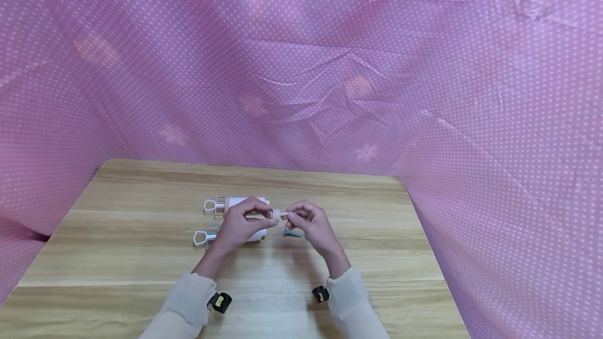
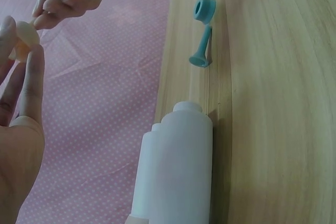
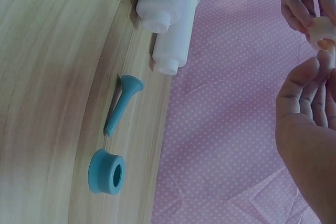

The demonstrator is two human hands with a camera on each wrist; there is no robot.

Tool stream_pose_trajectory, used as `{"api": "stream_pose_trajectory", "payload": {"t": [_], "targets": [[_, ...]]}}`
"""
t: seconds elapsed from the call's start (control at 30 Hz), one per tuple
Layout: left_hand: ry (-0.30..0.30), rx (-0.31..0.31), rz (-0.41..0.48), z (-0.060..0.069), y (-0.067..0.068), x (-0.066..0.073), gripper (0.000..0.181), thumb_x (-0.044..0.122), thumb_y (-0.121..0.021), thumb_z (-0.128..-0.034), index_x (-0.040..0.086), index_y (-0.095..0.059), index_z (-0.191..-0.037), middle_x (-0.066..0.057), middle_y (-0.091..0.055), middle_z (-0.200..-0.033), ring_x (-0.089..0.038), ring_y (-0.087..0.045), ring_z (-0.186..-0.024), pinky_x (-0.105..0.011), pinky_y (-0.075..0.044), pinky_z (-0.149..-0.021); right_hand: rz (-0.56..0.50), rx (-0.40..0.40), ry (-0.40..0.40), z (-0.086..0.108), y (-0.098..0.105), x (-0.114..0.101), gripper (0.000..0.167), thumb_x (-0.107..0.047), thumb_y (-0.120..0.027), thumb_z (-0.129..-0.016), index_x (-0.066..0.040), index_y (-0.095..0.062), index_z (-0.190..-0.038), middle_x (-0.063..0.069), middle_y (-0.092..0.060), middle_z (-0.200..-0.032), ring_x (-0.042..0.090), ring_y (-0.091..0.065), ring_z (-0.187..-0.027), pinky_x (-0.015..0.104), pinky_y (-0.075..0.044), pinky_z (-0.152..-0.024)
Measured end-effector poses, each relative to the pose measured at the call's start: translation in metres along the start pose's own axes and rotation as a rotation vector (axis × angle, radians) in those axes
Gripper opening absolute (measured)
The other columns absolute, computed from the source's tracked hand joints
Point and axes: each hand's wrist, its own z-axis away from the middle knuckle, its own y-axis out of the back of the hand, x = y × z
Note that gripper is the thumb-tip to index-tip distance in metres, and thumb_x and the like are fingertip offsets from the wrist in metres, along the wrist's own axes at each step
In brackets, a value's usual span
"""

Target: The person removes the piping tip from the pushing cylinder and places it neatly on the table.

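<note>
Above the table, my left hand (image 1: 241, 225) pinches a small cream-coloured round cap (image 2: 28, 34) between thumb and fingers. Facing it, my right hand (image 1: 314, 224) pinches a thin cream-coloured stem-like piece (image 1: 283, 214), which meets the cap's open side. How far the stem reaches into the cap is partly hidden by the fingers. Below the hands, a teal flared tube (image 3: 124, 100) and a teal flanged ring (image 3: 107, 171) lie apart on the wood. Two white cylinders with narrow necks, a nearer one (image 2: 184, 166) and a farther one (image 2: 144, 174), lie beneath my left hand.
White loop handles, one at the back (image 1: 210, 205) and one in front (image 1: 201, 238), stick out from the cylinders' left ends. The wooden table (image 1: 118, 260) ends at a pink dotted cloth (image 1: 301, 93) behind and at the sides.
</note>
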Motion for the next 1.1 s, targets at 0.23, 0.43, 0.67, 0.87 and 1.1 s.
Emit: {"api": "stream_pose_trajectory", "payload": {"t": [0.23,0.43,0.67,0.87,1.1], "targets": [[-0.07,-0.007,0.015,-0.002,0.0,-0.005,0.031,-0.008,-0.082,-0.0785,-0.009,-0.071,-0.107,-0.022,-0.067,-0.103,-0.015,-0.068,-0.095,-0.035,-0.059,-0.081,0.007,0.021,-0.014,-0.002,-0.001,-0.002,0.02,-0.002,-0.063,-0.099,0.014,-0.059,-0.109,0.024,-0.069,-0.097,0.014,-0.066,-0.079,0.029,-0.058,-0.078],[-0.09,0.006,0.009,-0.002,0.0,-0.01,0.03,-0.009,-0.081,-0.0795,-0.011,-0.071,-0.108,-0.02,-0.067,-0.104,-0.014,-0.068,-0.095,-0.035,-0.059,-0.08,0.008,0.02,-0.004,-0.004,-0.001,-0.001,0.02,-0.001,-0.063,-0.099,0.015,-0.058,-0.109,0.024,-0.069,-0.098,0.013,-0.066,-0.08,0.03,-0.058,-0.08],[-0.094,0.017,0.026,-0.001,-0.004,-0.011,0.03,-0.01,-0.08,-0.0795,-0.012,-0.07,-0.108,-0.02,-0.067,-0.105,-0.013,-0.068,-0.096,-0.035,-0.059,-0.08,0.019,0.013,0.011,-0.005,-0.001,0.001,0.018,0.001,-0.063,-0.098,0.016,-0.059,-0.108,0.0,-0.071,-0.087,0.013,-0.066,-0.079,0.029,-0.058,-0.079],[-0.084,0.03,0.008,-0.001,-0.004,-0.01,0.029,-0.009,-0.08,-0.0802,-0.011,-0.071,-0.108,-0.02,-0.068,-0.105,-0.012,-0.068,-0.095,-0.033,-0.059,-0.08,0.033,0.006,0.036,-0.005,0.0,0.002,0.016,0.002,-0.064,-0.097,0.015,-0.061,-0.107,0.014,-0.071,-0.091,0.014,-0.066,-0.079,0.03,-0.058,-0.078],[-0.049,0.04,-0.014,0.001,-0.005,-0.008,0.029,-0.001,-0.084,-0.0803,-0.003,-0.074,-0.107,-0.014,-0.068,-0.105,-0.015,-0.068,-0.097,-0.035,-0.059,-0.083,0.031,-0.01,0.04,-0.006,-0.003,0.003,0.012,0.002,-0.065,-0.097,0.01,-0.064,-0.106,0.006,-0.072,-0.091,0.02,-0.066,-0.082,0.03,-0.058,-0.079]]}}
